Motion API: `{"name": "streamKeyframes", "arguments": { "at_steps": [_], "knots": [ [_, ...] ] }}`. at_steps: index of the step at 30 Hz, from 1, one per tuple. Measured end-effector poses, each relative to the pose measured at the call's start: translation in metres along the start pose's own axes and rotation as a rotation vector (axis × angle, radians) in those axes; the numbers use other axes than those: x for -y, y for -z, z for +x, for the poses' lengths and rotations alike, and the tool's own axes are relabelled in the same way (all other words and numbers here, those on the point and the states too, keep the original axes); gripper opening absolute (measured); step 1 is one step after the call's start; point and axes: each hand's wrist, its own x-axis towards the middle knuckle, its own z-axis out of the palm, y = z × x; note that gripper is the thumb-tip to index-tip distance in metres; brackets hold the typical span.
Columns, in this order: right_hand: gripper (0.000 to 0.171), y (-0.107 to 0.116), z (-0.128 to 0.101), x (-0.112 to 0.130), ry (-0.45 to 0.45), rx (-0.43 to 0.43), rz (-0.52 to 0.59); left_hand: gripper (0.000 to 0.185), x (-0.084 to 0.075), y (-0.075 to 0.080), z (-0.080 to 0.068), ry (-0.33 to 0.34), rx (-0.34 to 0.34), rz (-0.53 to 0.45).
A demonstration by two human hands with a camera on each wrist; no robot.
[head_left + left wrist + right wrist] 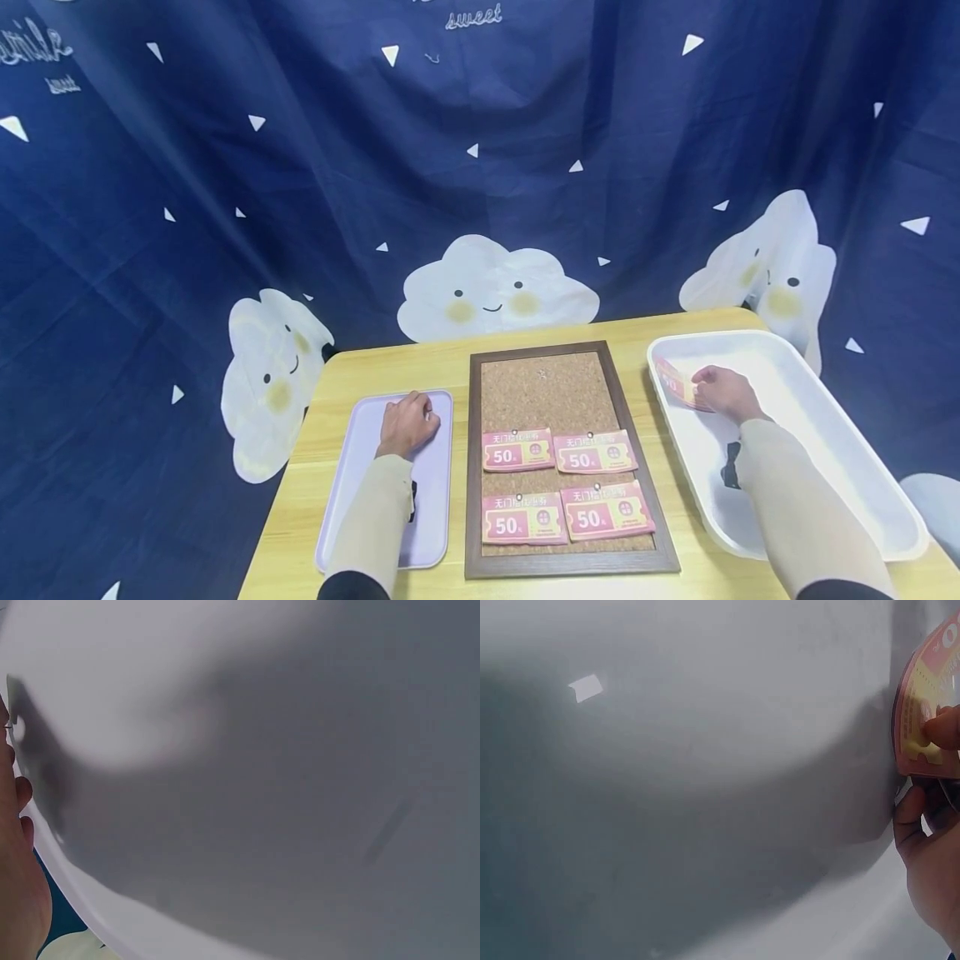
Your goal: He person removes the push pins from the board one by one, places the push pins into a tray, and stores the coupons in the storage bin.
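Note:
In the head view my right hand (pixel 727 392) reaches into the far left corner of a white tray (pixel 832 417). It pinches a pink and yellow coupon (pixel 670 382) marked 50, whose bent edge and yellow end (pixel 913 735) show in the right wrist view. My left hand (pixel 408 423) is over the far end of a lilac tray (pixel 360 467), fingers bent down towards its surface. Only part of that hand shows at the left edge of the left wrist view; I cannot tell whether its fingertips hold anything small.
Between the trays lies a brown-framed cork board (pixel 540 400). Several pink coupons (pixel 517 451) are pinned to its nearer half, and small pins (pixel 543 373) lie near its top. All stand on a wooden table (pixel 300 508), with a dark blue curtain (pixel 337 167) behind.

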Motion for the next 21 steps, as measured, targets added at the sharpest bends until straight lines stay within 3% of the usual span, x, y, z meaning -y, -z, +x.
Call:
{"name": "streamKeyframes", "arguments": {
  "at_steps": [10, 17, 21],
  "knots": [
    [0.04, 0.0006, 0.0039, -0.0104, -0.051, 0.019, 0.013, 0.013, 0.0016, 0.0002, -0.0038, 0.011, 0.008, -0.007],
    [0.034, 0.0006, 0.0003, -0.0092, -0.037, -0.087, 0.016, 0.015, 0.0014, 0.0035, -0.0047, 0.009, 0.011, -0.008],
    [0.035, 0.0018, -0.0022, -0.0084, -0.075, -0.122, 0.016, 0.016, 0.0026, 0.0041, -0.0041, -0.003, -0.011, -0.018]
  ]
}}
